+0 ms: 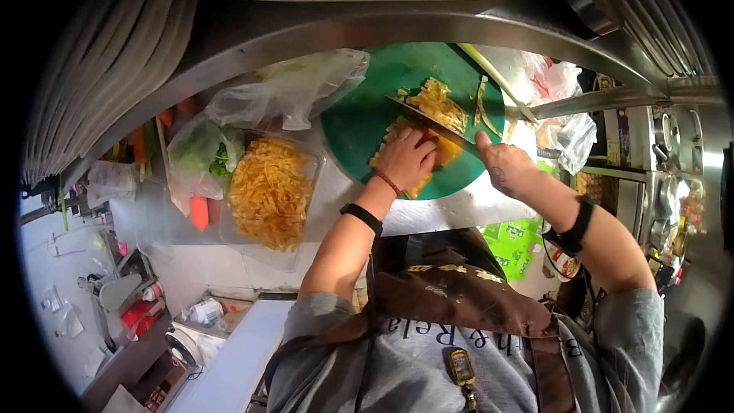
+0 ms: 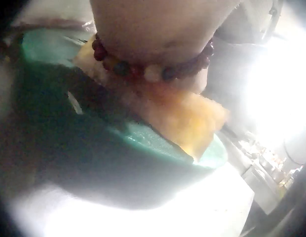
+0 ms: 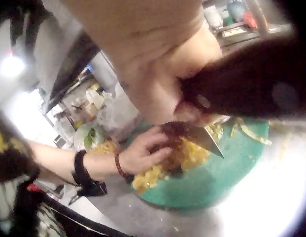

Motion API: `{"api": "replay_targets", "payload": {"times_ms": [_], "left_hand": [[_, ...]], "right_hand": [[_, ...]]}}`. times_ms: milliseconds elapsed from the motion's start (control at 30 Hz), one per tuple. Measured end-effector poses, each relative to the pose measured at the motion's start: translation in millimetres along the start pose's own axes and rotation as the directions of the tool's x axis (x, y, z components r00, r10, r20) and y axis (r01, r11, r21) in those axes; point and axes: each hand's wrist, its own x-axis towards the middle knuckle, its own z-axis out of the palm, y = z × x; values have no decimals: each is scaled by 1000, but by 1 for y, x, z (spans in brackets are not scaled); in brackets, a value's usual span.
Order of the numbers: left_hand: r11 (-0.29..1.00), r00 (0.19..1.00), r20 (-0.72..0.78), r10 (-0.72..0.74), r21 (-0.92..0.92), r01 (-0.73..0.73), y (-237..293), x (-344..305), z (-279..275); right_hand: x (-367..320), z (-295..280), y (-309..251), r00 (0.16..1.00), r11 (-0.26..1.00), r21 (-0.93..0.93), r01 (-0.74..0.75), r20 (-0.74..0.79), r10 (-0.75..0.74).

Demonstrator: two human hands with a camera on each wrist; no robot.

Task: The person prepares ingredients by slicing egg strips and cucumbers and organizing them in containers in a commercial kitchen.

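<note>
A round green cutting board (image 1: 352,122) lies on the metal counter, with yellow-brown food (image 1: 436,103) in cut strips and a stack on it. The right hand (image 1: 506,167) grips the knife (image 1: 436,122) by its dark handle (image 3: 252,84); the blade stands across the food. Beside the blade, the left hand (image 1: 407,159) rests on the stack with bent fingers, pressing it to the board. In the right wrist view the left hand (image 3: 143,153) lies on the food (image 3: 195,153). The left wrist view shows pale yellow food (image 2: 182,118) under the hand; its fingers are hidden.
Left of the board, a clear tray (image 1: 312,176) holds a heap of similar strips (image 1: 271,191). Plastic bags (image 1: 294,92) and a carrot (image 1: 199,213) lie near it. A long green stalk (image 1: 497,76) crosses the board's right edge. Stacked plates (image 1: 115,53) and a metal shelf edge (image 1: 397,24) stand above.
</note>
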Motion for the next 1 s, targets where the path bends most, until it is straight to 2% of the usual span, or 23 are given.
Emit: {"api": "replay_targets", "payload": {"times_ms": [67,167,300,400,500,600,667,700,800,900,933,1000], "left_hand": [[1000,999,-37,-8,-16,8,0,0,2],[1000,990,-137,13,-4,-14,-1,-1,2],[988,937,-314,154,22,-155,-3,-1,4],[993,968,-225,111,-12,-117,-4,-2,5],[999,993,-112,41,-17,-43,-6,-2,5],[998,992,-117,55,4,-55,0,1,-3],[988,957,-246,154,7,-157,-3,-2,4],[980,928,-317,195,18,-199,-7,1,6],[988,951,-273,147,3,-152,-2,-2,1],[995,983,-166,76,-55,-86,-6,-2,4],[994,978,-189,88,-45,-98,-8,0,2],[990,968,-217,124,-37,-135,-3,1,2]], "right_hand": [[16,21,-2,999,999,-7,-38,11,38],[38,42,0,999,1000,28,-8,-30,9],[21,-13,-5,995,997,22,71,-68,-70],[-2,-16,-13,992,996,44,-78,104,73],[23,38,-3,998,996,61,-60,32,58],[42,34,-7,999,997,72,-8,-41,11],[41,12,-5,998,997,79,26,-54,-22],[28,-8,-11,999,997,69,27,-23,-25],[3,-12,-18,995,992,97,-81,72,74],[22,34,-12,999,995,90,-48,3,48],[33,38,-14,999,996,77,-39,-3,39],[53,59,9,977,988,123,95,-204,-69]]}}
